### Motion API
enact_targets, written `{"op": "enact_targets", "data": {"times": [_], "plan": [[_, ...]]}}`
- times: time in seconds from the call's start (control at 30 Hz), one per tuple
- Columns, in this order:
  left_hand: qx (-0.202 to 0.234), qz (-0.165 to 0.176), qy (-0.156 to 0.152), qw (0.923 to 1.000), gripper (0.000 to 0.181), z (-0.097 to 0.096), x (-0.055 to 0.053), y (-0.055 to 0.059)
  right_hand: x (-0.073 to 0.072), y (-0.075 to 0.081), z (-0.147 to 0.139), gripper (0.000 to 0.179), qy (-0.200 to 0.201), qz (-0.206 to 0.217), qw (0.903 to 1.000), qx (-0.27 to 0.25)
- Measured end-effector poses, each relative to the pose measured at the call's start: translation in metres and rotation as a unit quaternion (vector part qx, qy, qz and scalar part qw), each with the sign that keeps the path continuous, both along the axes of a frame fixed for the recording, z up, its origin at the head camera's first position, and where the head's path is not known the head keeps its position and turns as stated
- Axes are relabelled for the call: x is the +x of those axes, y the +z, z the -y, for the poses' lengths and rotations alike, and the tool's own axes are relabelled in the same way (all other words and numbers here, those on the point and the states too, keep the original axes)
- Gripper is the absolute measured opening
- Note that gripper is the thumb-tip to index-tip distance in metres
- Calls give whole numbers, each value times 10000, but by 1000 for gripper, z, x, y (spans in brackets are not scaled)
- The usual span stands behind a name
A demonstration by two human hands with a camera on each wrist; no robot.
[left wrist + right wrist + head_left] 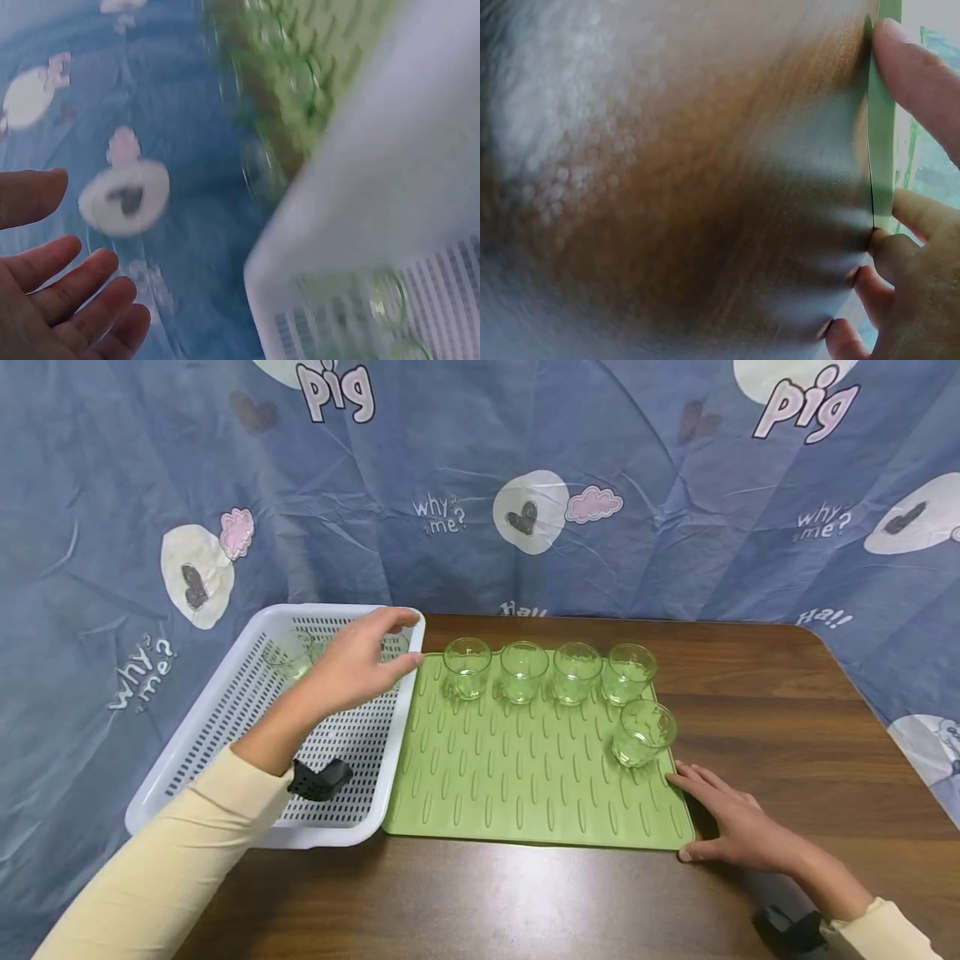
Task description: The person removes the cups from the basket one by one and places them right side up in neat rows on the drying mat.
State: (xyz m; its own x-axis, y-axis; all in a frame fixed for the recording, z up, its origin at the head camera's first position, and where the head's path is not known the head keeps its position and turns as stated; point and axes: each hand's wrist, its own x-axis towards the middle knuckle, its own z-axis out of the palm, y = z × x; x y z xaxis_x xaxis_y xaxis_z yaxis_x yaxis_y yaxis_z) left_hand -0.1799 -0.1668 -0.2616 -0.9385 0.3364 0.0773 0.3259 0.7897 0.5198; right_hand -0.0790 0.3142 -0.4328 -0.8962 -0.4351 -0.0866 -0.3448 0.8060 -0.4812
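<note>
My left hand (356,664) is over the white basket (408,710), fingers apart and holding nothing; the left wrist view shows the same bare palm (52,315). Inside the basket stand clear green-tinted glasses (285,653), partly hidden by that hand and forearm. On the green ridged mat (517,793), several similar glasses (523,672) form a row along the back edge. One more glass (642,735) stands before the row's right end. My right hand (742,827) rests at the mat's right edge, its thumb (922,82) touching the mat near the front corner.
Both the basket and mat lie on a brown wooden table (525,902), side by side. A blue patterned cloth (465,460) hangs behind the table. Black wrist straps (322,779) show at both sleeves.
</note>
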Motion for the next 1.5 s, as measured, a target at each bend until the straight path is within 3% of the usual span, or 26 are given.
{"op": "enact_targets", "data": {"times": [0.17,0.4,0.57,0.8,0.93,1.03,1.17,1.27,1.33,1.5], "plan": [[155,-58,362,9992,52,37,7,5,-3,2,2,100,65,-30,10000,-1],[-66,-366,444,9983,50,60,8,6,-2,0,2,99,58,-117,9999,22],[-274,-275,576,9976,51,74,-4,-9,2,-1,0,99,29,-207,9998,39],[-477,-16,1169,9920,59,105,-22,-39,1,-1,1,100,26,-240,9997,20],[-482,295,1395,9886,65,119,-31,-51,0,-1,1,101,37,-221,9997,39],[-708,404,1504,9853,66,123,-36,-53,0,-1,1,101,1,-174,9998,22],[-1492,588,1821,9701,74,127,-42,-59,-2,-2,1,101,19,-251,9997,-6],[-1817,836,1938,9604,80,130,-45,-67,-1,-5,0,100,85,-444,9990,-8],[-1798,916,1985,9591,82,130,-46,-72,0,-7,-1,100,123,-559,9984,-15],[-1531,629,2311,9587,78,127,-51,-84,2,-8,-3,101,67,-555,9984,-94]]}}
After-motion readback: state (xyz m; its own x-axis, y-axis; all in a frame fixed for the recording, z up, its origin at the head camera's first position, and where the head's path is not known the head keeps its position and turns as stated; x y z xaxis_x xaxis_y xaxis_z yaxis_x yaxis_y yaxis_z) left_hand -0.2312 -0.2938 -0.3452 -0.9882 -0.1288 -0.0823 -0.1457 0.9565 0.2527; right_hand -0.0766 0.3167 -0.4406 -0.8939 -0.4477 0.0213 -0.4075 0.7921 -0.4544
